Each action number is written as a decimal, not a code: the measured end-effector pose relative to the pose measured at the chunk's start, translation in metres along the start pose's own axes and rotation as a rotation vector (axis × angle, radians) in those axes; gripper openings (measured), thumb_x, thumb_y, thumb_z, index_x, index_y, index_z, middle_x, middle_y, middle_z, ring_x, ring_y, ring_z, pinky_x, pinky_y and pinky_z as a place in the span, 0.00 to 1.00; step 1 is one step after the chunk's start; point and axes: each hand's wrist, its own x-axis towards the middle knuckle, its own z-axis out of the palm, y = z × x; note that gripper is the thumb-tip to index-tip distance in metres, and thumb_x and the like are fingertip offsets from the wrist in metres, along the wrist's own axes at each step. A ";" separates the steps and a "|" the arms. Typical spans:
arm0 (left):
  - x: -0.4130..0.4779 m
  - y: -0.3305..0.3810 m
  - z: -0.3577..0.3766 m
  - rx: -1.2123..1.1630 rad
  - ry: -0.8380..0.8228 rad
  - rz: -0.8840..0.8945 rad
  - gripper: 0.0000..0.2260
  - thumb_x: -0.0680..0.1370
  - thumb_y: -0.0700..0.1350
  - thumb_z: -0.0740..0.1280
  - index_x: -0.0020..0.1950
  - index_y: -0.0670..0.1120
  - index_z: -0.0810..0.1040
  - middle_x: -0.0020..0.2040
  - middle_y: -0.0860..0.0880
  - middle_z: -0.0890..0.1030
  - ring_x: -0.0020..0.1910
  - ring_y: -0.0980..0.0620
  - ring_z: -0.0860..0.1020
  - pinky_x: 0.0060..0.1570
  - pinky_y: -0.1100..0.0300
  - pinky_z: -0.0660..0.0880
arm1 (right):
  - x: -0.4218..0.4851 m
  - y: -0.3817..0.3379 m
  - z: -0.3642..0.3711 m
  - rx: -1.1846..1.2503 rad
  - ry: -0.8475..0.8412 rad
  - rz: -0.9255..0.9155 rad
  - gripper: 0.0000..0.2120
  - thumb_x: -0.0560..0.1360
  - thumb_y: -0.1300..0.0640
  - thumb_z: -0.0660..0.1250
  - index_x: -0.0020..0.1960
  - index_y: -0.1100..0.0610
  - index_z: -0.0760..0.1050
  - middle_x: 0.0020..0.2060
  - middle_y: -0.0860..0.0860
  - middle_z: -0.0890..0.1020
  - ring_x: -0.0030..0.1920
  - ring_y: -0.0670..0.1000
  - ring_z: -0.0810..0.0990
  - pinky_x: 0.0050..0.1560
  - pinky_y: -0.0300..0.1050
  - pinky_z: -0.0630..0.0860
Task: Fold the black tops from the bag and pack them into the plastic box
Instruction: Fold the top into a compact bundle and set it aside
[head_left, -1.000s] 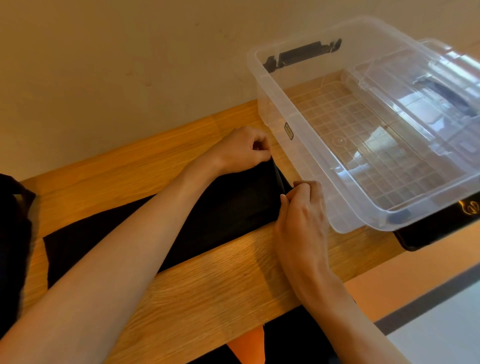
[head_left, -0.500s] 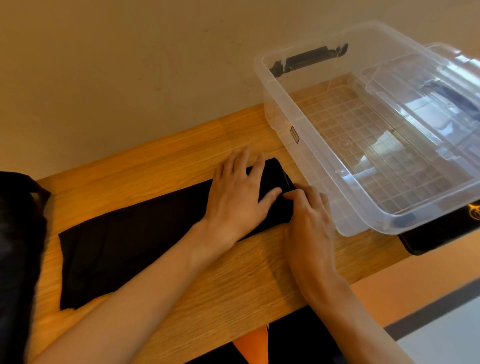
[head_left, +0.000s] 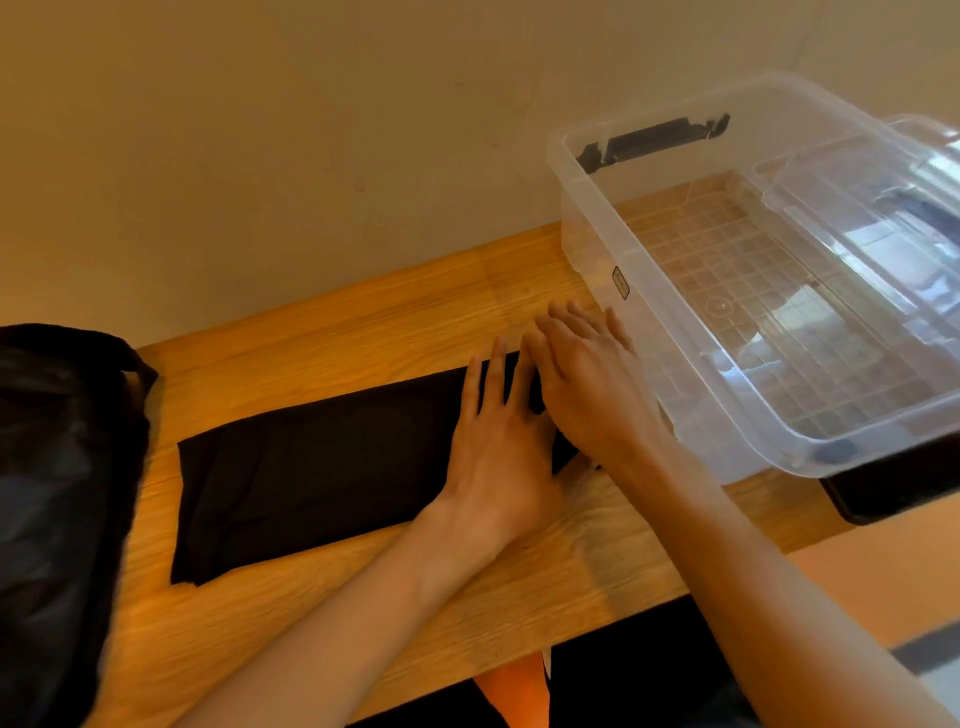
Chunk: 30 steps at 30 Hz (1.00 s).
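Pressing flat, fingers straight, with left hand (head_left: 498, 447) and right hand (head_left: 589, 387) on the right end of the folded black fabric top (head_left: 311, 467), stretched leftward along the wooden table (head_left: 363, 332), clear plastic box (head_left: 613, 244) seemingly touching at right.

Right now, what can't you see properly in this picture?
Head view:
- Right end of the top: under the left hand and right hand.
- Inside the bag: hidden; left edge cuts it.
- The label on the box: too small to read.
- The black thing under the box: mostly covered.
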 end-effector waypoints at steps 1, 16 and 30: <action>-0.008 -0.001 0.000 -0.016 0.006 -0.014 0.37 0.80 0.71 0.47 0.84 0.53 0.51 0.84 0.44 0.45 0.82 0.42 0.36 0.80 0.41 0.42 | 0.007 0.004 0.003 -0.042 -0.082 0.030 0.26 0.87 0.46 0.45 0.81 0.56 0.59 0.82 0.54 0.57 0.82 0.52 0.48 0.81 0.51 0.39; -0.165 -0.130 -0.004 -0.062 -0.014 -0.655 0.39 0.74 0.74 0.33 0.81 0.57 0.33 0.82 0.46 0.33 0.80 0.49 0.31 0.81 0.50 0.38 | -0.008 0.028 0.019 -0.288 -0.200 0.026 0.39 0.80 0.32 0.33 0.82 0.54 0.34 0.81 0.53 0.34 0.79 0.49 0.29 0.80 0.49 0.35; -0.219 -0.133 -0.006 -0.030 0.015 -0.635 0.44 0.79 0.74 0.36 0.84 0.44 0.43 0.84 0.47 0.40 0.82 0.51 0.39 0.82 0.48 0.46 | -0.025 -0.158 0.092 -0.293 -0.287 -0.539 0.34 0.79 0.32 0.32 0.82 0.45 0.35 0.82 0.53 0.37 0.80 0.55 0.32 0.80 0.57 0.34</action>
